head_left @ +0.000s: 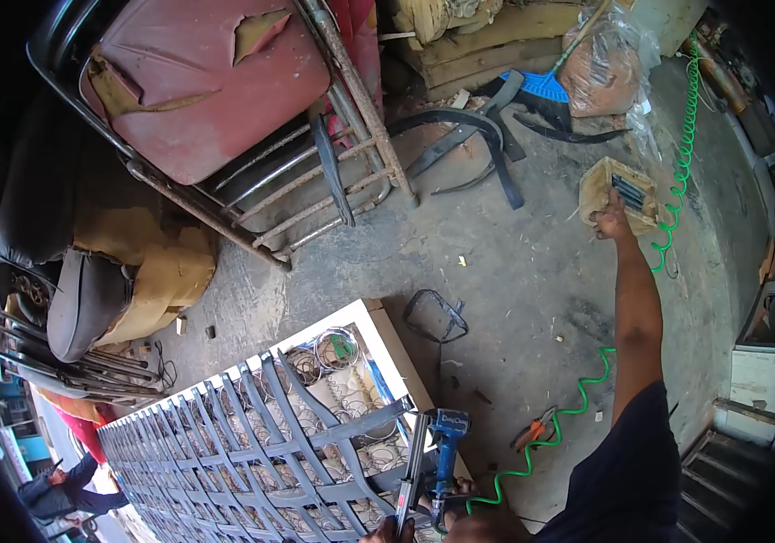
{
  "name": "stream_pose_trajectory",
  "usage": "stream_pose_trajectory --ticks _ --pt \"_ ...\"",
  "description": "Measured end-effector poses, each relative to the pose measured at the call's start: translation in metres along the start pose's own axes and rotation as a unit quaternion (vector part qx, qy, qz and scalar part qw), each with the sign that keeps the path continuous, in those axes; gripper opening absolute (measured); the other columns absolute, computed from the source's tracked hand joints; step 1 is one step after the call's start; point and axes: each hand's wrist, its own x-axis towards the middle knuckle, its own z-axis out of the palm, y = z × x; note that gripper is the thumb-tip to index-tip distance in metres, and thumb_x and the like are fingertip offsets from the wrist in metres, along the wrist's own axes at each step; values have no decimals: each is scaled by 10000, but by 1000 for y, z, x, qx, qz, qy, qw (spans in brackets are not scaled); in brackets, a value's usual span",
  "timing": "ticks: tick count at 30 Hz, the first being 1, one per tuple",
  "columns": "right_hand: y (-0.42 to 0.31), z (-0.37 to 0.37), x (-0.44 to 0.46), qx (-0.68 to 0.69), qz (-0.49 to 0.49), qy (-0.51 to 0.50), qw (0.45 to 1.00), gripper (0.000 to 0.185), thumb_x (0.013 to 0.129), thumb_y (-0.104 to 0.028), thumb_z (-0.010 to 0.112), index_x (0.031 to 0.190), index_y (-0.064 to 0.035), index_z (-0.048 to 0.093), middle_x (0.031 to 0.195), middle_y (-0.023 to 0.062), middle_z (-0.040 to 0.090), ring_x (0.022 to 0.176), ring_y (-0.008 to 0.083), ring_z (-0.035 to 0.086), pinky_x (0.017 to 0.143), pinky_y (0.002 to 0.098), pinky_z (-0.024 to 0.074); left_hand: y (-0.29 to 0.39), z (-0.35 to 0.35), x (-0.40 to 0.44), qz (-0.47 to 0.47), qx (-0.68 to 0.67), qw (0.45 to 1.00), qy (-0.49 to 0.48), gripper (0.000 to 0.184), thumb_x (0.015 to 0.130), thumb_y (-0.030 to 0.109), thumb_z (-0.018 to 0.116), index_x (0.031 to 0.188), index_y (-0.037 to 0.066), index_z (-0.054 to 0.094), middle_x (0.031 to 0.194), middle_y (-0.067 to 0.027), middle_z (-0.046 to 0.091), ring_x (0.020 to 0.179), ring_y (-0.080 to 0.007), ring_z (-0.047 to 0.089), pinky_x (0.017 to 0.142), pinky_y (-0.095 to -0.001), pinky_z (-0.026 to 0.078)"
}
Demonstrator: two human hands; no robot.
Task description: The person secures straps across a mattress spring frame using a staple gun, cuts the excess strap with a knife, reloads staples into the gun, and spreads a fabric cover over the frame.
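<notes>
At the bottom, my left hand (389, 532) grips a blue pneumatic staple gun (447, 443); its grip is partly hidden. The gun's long metal magazine (413, 466) lies beside its body, near the frame's corner. My right arm stretches far out, and my right hand (612, 221) is at a small wooden box (594, 185) holding dark strips that look like staples (624, 192). Its fingers are bent together over the box's near side; what they pinch is hidden. Below the gun lies a white-edged frame (394, 362) with coil springs and woven black straps (251, 425).
A green coiled air hose (577, 407) crosses the floor by orange-handled pliers (532, 430). A torn red chair (215, 81) stands at upper left. Black strap pieces (460, 136), a blue broom head (534, 86) and a plastic bag (606, 68) lie at the back.
</notes>
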Motion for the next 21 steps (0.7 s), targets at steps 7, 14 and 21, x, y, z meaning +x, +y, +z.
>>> stream_pose_trajectory --ticks 7,14,21 --pt "87 26 39 -307 -268 112 906 257 832 -126 626 1061 -35 697 1056 145 550 1008 301 554 957 340 444 -11 -2 7 21 0 1000 -12 305 928 364 622 925 59 632 750 -247 643 672 -466 619 534 -511 468" --pt "78 43 -138 -179 -320 -38 930 245 868 -262 683 1049 -106 738 1137 148 567 1057 346 589 910 414 487 -16 7 17 56 29 998 30 339 934 375 616 875 42 614 723 -256 632 671 -473 615 547 -513 473" --pt "38 47 -163 -180 -138 -149 963 274 874 -286 651 828 -18 688 1054 195 663 1009 367 627 869 445 490 -3 3 15 13 72 997 30 381 932 423 595 993 50 646 779 -250 665 721 -465 641 628 -540 497"
